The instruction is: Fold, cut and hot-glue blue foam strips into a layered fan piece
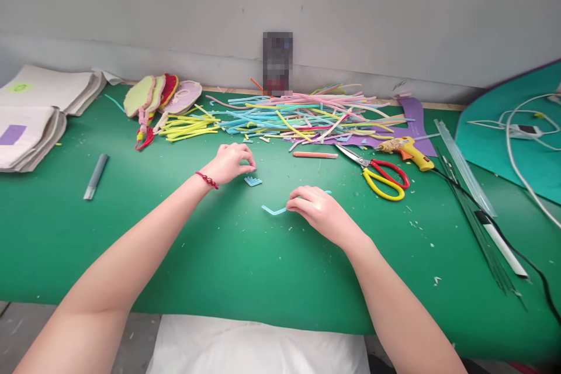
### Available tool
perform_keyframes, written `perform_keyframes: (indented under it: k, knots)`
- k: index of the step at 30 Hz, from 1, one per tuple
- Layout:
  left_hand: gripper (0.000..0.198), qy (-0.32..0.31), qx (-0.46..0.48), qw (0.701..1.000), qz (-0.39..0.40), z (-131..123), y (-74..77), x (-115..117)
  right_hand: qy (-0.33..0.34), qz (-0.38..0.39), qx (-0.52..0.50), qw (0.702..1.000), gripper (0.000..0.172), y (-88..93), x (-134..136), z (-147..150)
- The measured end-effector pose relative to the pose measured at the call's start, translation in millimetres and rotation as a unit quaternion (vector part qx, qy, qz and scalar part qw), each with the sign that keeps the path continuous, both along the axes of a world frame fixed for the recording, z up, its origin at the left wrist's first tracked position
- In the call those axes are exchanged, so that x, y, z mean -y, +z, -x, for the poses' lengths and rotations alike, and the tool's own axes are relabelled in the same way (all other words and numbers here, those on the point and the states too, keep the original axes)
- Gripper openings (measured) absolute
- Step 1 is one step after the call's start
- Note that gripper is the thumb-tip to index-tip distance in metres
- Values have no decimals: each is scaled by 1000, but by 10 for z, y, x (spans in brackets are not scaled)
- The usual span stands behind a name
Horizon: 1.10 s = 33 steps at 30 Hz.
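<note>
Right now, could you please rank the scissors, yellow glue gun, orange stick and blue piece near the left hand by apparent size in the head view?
1. Scissors
2. Yellow glue gun, body only
3. Orange stick
4. Blue piece near the left hand

R hand (pixel 319 208) holds blue strip (pixel 274 211); L hand (pixel 230 162) nr blue pc (pixel 253 182).

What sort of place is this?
Probably a craft workbench, though whether it's a home or workshop isn't clear. A green tabletop holds a heap of coloured strips, scissors and a yellow glue gun.
</note>
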<state>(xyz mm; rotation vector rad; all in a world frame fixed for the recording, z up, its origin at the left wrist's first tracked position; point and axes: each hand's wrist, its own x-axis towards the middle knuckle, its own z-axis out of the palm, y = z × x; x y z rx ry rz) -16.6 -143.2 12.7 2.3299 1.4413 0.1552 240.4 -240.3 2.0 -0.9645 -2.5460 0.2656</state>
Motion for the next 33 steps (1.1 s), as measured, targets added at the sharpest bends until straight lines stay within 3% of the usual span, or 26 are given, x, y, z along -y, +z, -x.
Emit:
perform_keyframes:
  k: [7, 15, 33]
  knots:
    - [15, -78, -25, 996, -18, 180, -32, -25, 5, 0, 6, 1000, 19, -8, 10, 8]
    - [13, -158, -75, 979, -100, 122, -33, 28, 12, 0, 7, 1000, 19, -31, 18, 28]
    - [20, -227, -157, 941, -195, -9, 59, 136, 12, -1, 6, 1000, 18, -18, 15, 17]
